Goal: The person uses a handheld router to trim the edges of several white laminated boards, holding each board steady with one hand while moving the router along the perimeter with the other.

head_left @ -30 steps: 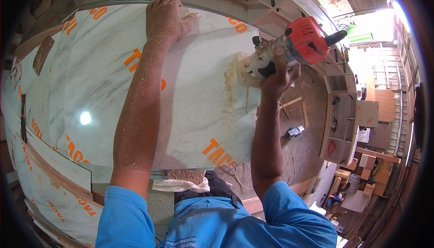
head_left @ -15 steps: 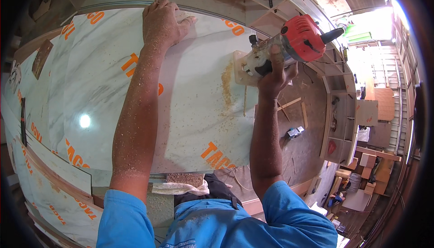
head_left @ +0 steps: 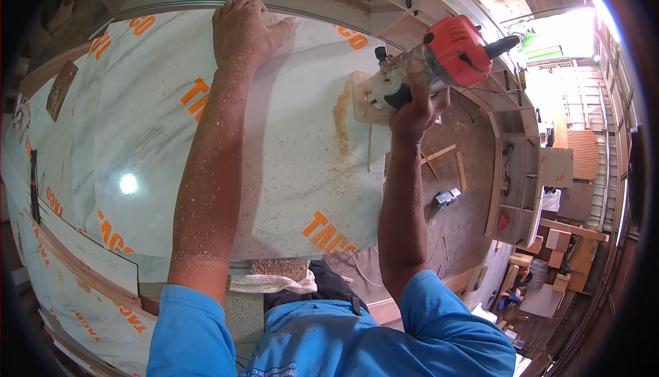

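Observation:
My right hand [head_left: 420,106] is wrapped round the clear lower body of a red trim router [head_left: 458,51]. The router's pale square base [head_left: 362,99] rests on the right part of a white marble-patterned panel [head_left: 309,136] with orange printing. A narrow slot [head_left: 370,147] runs through the panel from the base toward me, with a streak of sawdust [head_left: 341,126] to its left. My left hand [head_left: 247,33] lies at the panel's far edge, fingers over the edge and thumb spread on the surface. Sawdust covers both forearms. The router bit is hidden by the base.
Cabinet frames with open compartments [head_left: 518,178] stand beyond and to the right. On the floor are wood strips [head_left: 461,171] and a small grey-blue object [head_left: 447,197]. More marble-patterned panels [head_left: 89,308] lie at left. A wood offcut [head_left: 63,90] sits at far left. Timber scraps [head_left: 559,246] are piled at right.
The panel, with my left hand and the router on it, appears shifted very slightly to the left and up. Both hands keep their hold.

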The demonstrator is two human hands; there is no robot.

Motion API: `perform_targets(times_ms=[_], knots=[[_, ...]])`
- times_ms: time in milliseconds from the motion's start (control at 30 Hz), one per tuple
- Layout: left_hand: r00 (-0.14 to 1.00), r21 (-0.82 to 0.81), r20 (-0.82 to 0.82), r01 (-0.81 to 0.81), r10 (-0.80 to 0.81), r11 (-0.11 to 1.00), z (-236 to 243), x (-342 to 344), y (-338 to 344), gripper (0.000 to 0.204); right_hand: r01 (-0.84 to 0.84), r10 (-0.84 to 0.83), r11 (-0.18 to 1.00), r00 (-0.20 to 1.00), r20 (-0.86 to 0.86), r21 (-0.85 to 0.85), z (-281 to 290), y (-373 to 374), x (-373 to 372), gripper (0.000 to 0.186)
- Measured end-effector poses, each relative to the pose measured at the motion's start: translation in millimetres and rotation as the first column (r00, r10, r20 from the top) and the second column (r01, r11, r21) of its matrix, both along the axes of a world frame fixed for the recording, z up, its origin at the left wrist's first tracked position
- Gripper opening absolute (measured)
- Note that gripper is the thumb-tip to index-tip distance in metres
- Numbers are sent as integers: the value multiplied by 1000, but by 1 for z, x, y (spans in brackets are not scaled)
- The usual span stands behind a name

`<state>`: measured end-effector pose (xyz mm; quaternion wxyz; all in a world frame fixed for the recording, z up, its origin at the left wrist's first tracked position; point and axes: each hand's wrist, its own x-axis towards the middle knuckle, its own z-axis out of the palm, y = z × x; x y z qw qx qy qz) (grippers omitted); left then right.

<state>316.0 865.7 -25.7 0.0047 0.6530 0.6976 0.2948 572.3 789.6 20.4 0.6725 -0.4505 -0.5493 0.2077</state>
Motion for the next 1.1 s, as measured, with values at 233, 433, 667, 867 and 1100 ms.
perform_targets(times_ms=[233, 433, 667, 867, 1100], knots=[[998, -17, 19, -68, 68, 998, 3, 2, 3, 63, 175, -215, 975, 894, 393, 136, -13, -30, 11, 20], [998, 6, 2, -65, 65, 998, -1, 0, 5, 64, 37, -42, 995, 997, -64, -90, 3, -53, 1, 30], [998, -42, 12, -55, 56, 998, -2, -2, 10, 66, 51, -48, 998, 996, 69, -48, -2, -82, 10, 36], [959, -118, 260, -84, 113, 989, 39, 11, -12, 46, 1, 1, 997, 1000, 23, -82, 7, -103, -2, 38], [969, -57, 226, -88, 99, 995, 26, 8, -7, 46, -151, 144, 987, 982, -125, -48, -6, -116, 9, 56]])
